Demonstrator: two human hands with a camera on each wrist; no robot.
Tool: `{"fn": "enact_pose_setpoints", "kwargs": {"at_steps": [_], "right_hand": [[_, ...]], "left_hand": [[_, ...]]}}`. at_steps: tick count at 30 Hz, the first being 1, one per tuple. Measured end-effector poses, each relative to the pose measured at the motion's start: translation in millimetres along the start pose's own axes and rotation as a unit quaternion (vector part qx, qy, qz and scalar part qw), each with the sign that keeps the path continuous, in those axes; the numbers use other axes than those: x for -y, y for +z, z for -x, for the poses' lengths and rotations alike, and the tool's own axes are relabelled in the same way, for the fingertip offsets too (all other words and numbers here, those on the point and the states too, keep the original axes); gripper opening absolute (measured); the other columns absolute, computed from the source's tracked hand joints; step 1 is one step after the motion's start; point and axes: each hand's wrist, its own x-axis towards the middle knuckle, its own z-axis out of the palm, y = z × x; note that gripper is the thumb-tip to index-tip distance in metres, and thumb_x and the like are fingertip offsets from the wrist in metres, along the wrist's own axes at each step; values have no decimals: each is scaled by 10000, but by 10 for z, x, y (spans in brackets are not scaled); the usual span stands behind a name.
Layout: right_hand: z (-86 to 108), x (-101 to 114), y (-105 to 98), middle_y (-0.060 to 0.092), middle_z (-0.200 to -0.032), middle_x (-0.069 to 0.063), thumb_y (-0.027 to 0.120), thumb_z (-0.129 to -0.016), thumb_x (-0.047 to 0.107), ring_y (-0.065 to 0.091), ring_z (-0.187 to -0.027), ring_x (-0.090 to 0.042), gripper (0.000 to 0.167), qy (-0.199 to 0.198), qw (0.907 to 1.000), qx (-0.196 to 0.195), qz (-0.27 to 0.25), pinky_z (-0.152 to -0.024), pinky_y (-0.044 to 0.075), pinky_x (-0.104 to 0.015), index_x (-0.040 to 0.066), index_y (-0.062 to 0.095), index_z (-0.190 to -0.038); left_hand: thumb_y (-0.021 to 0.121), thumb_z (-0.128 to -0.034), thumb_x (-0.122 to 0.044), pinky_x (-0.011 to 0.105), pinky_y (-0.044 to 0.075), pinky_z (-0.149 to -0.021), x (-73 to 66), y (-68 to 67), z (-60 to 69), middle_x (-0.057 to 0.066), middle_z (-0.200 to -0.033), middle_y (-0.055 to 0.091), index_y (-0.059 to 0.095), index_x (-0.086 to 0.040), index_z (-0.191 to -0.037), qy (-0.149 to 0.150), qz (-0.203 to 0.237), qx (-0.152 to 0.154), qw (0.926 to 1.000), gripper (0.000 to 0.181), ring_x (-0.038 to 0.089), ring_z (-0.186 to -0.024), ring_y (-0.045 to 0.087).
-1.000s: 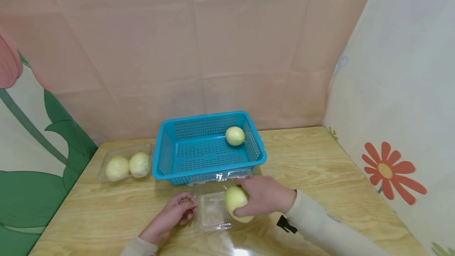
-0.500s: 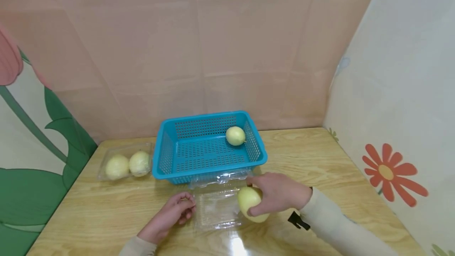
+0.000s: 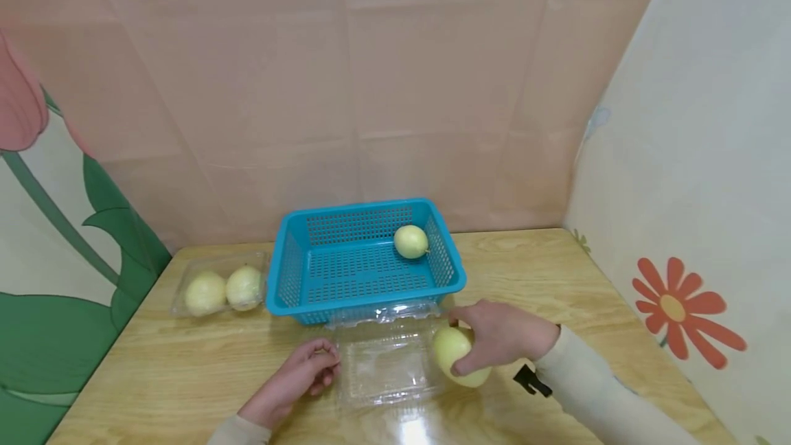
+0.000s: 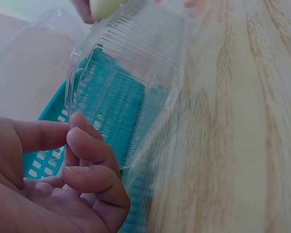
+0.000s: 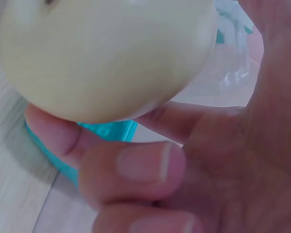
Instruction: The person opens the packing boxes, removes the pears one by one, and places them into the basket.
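My right hand (image 3: 503,334) grips a pale yellow pear (image 3: 456,352) at the right edge of a clear plastic clamshell box (image 3: 386,366). In the right wrist view the same pear (image 5: 111,53) fills the top, with fingers curled beneath it. Its distance above the table cannot be judged. The box stands with its lid back against the basket, and no fruit shows inside. At the box's left edge, my left hand (image 3: 303,373) pinches the rim between thumb and finger; the left wrist view shows the clear wall (image 4: 131,63) rising beyond the fingertips.
Behind the box stands a blue perforated basket (image 3: 290,309) with one pear (image 3: 410,242) at its right end. A second clear box (image 3: 194,265) holding two pears (image 3: 206,292) is at the left, beside the basket. The wooden table (image 3: 544,280) meets a cloth backdrop.
My right hand has carried the pear rightward, from over the clear box to its right edge. The left hand has stayed at the box's left rim.
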Motion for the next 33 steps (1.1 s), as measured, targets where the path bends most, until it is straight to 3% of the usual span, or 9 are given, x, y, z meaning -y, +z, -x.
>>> {"fn": "enact_pose_setpoints", "kwargs": {"at_steps": [6,20,33], "right_hand": [[15,-111,-31,582,-784,47,830,-675,443,539,-698,-147,566,254,9996,-40,-132,-592,464,-347,146,619,-1108],[15,-150,-289,587,-739,45,821,-716,462,535,-643,-134,571,307,9986,-418,-104,-565,449,-325,125,604,-1122],[-29,-242,-597,567,-744,3,778,-772,470,515,-615,-145,594,253,9930,-1154,39,-544,431,-307,77,529,-1142]], "left_hand": [[551,-985,-143,174,366,-513,8,5,19,36,-831,618,552,8,-991,11,-16,31,10000,151,75,-630,486],[552,-983,-155,183,374,-516,-14,-12,6,35,-823,620,554,8,-993,-14,-104,-3,9999,163,86,-628,485],[563,-978,-156,170,361,-506,-3,-31,14,41,-838,621,548,12,-988,-50,-34,51,10000,169,76,-629,483]]}}
